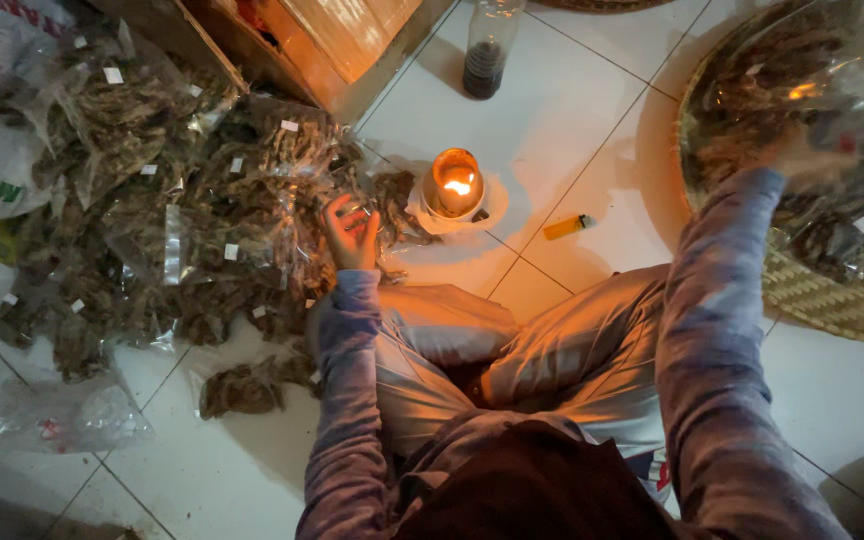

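Sitting cross-legged on white tiles, the person works with both arms out. Left hand [352, 232]: fingers curled shut around the top of a small clear packet [364, 212] of dried brown material, held just beside the lit candle [455, 183], which stands to the hand's right. To the hand's left and beyond it lies a heap of filled packets [182, 215], each with a small white label.

Right hand [802, 160]: reaches into a large clear plastic bag [832, 130] of the same dried material, resting on a woven tray [832, 300]. Film and glare blur the fingers; cannot tell whether they are open or closed.

Handling judgement: packet looks very light, film thin, soft and slippery; contents brittle, likely to crumble if squeezed. Best taken by the empty top edge, pinched flat, not by the filled body. Film near flame probably softens quickly.

Also noted: orange lighter [567, 226] between the hands, dark-filled bottle [487, 50] beyond the candle.
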`<state>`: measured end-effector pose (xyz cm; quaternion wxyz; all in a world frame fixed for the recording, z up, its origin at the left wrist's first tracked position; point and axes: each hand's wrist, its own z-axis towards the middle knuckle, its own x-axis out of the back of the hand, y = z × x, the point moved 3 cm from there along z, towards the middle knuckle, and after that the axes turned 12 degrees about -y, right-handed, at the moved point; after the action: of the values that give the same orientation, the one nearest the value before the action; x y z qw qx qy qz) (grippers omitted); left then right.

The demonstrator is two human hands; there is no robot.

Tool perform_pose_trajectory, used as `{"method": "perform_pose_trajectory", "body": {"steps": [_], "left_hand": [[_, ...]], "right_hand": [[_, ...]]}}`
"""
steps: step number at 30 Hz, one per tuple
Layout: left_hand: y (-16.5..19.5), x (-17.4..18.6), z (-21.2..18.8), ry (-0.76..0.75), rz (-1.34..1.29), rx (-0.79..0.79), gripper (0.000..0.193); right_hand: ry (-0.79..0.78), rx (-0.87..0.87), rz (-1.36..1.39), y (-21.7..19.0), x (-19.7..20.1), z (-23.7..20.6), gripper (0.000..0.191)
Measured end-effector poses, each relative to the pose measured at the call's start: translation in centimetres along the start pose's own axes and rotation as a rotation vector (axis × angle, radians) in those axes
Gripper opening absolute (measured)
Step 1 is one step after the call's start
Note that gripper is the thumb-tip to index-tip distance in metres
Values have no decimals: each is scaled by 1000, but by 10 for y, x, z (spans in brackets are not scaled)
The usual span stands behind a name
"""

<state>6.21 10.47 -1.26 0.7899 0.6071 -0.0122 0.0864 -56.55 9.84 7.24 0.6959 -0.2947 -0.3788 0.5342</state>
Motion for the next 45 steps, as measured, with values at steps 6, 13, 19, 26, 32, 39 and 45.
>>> {"method": "perform_pose_trajectory", "body": {"steps": [6, 13, 19, 26, 32, 39, 45], "left_hand": [[-33, 1, 8, -187, -101, 284, 27], [-34, -6, 11, -351, 63, 155, 15], [-1, -34, -2, -557, 293, 97, 17], [34, -66, -21, -704, 321, -1, 31], [37, -98, -51, -693, 108, -222, 69], [28, -127, -86, -789, -516, 86, 86], [12, -122, -87, -772, -518, 214, 58]], "right_hand": [[78, -579, 347, 39, 4, -7, 88], [92, -716, 906, 57, -13, -7, 67], [-276, -435, 1114, 13, -32, 7, 49], [-940, 316, 618, -50, -7, -30, 21], [-1379, 193, 660, -87, 55, -129, 16], [-1793, 1, 647, -131, 111, -236, 15], [-1978, 9, 532, -135, 103, -257, 20]]}}
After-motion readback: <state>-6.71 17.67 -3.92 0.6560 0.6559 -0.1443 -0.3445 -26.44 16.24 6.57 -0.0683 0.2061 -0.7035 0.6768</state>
